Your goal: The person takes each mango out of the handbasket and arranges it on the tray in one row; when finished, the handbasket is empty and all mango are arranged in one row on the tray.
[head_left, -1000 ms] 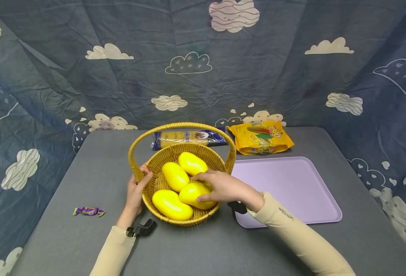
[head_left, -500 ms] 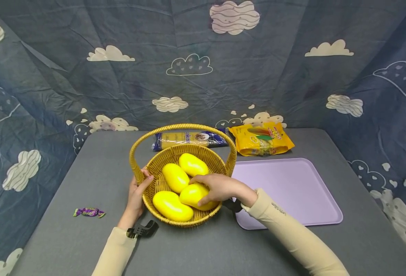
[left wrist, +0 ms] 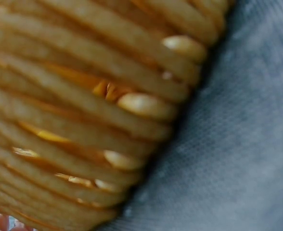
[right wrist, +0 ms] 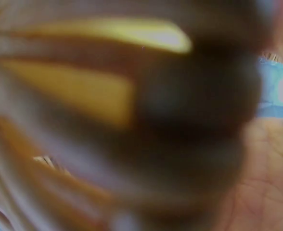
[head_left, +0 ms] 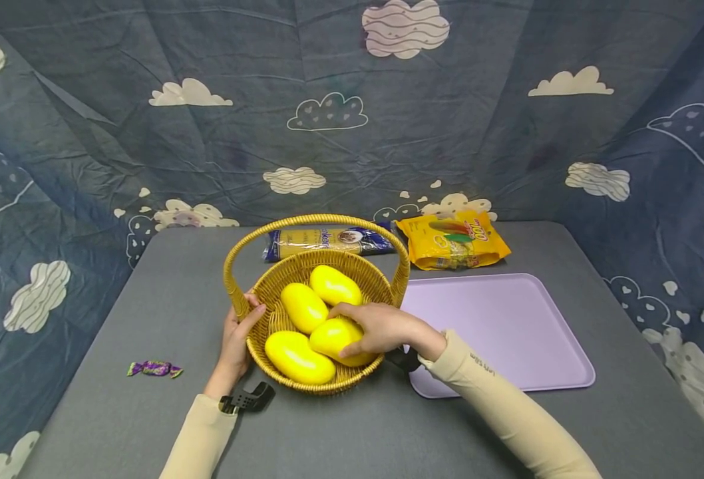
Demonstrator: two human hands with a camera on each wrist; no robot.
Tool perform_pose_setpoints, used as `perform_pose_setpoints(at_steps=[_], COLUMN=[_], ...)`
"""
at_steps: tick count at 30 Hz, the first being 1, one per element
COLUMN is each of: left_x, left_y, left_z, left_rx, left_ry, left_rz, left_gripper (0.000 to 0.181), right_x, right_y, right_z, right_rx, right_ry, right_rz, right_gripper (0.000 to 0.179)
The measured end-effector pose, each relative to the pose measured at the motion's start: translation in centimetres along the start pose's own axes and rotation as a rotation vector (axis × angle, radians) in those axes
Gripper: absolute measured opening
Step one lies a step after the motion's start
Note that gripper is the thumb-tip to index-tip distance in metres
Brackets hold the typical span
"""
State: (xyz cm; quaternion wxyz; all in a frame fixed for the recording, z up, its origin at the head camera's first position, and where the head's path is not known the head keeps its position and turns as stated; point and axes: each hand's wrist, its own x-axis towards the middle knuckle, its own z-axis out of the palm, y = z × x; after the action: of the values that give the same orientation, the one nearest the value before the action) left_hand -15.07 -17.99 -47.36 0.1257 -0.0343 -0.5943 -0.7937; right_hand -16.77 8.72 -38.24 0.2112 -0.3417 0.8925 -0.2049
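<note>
- Sitting mid-table (head view): round golden-brown wicker basket (head_left: pixel 376 283) w/ tall arched wicker handle (head_left: pixel 322 218); handle partly blocks long blue-and-yellow plastic pack (head_left: pixel 316 241) behind.
- Head, around it: orange-yellow plastic bag (head_left: pixel 455 241) at back R; flat lilac rectangular tray (head_left: pixel 496 326) just R of basket, partly hidden by R wrist & beige sleeve (head_left: pixel 496 399); purple twist-wrapped candy (head_left: pixel 155 368) well off to L.
- Head, hands: R hand (head_left: pixel 382 327) comes in over R rim, thumb & fingers pinching glossy yellow oblong mango (head_left: pixel 330 336) inside basket, beside 3 more yellow mangoes (head_left: pixel 300 358). L hand (head_left: pixel 235 342) grips rim by handle's L foot, thumb on top.
- L wrist: close-up of outer weave, yellow-orange thru gaps, grey cloth (left wrist: pixel 242 134) at R; can't read L grip here.
- R wrist: v. blurry dark bands w/ yellow b/w, plus bare palm (right wrist: pixel 262 187) at R edge; can't tell finger pose from this view.
</note>
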Motion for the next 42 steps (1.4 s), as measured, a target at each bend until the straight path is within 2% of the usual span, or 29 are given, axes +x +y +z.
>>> perform_pose_setpoints(at_steps=[8,11,17,23,33,39,42], left_x=[-0.1,0.0,0.0,0.0,-0.1,0.0,0.0], left_y=[0.0,-0.1,-0.2,-0.2,-0.2,-0.3,-0.3], left_z=[-0.1,-0.2,-0.2,-0.2,-0.3,-0.4,-0.4], left_rx=[-0.003,0.004,0.017,0.011,0.007,0.022,0.024], left_ry=[-0.014,-0.019,-0.022,-0.022,-0.020,-0.034,-0.035], left_rz=[0.013,0.024,0.034,0.028,0.030,0.035,0.034], left_gripper=[0.010,0.012,0.026,0.011,0.009,0.026,0.029], right_x=[0.0,-0.1,-0.4,-1.0,-2.0,-2.6,-2.9], right_y=[0.1,0.1,0.1,0.1,-0.1,-0.1,0.0], right_z=[0.1,0.1,0.0,0.1,0.2,0.4,0.5], right_rx=[0.085,0.111,0.149,0.152,0.248,0.305,0.329], right_ry=[0.056,0.087,0.189,0.312,0.411,0.461,0.490], right_rz=[-0.043,-0.052,-0.069,-0.088,-0.112,-0.138,-0.168], right_gripper=[0.057,0.057,0.058,0.059,0.060,0.061,0.060])
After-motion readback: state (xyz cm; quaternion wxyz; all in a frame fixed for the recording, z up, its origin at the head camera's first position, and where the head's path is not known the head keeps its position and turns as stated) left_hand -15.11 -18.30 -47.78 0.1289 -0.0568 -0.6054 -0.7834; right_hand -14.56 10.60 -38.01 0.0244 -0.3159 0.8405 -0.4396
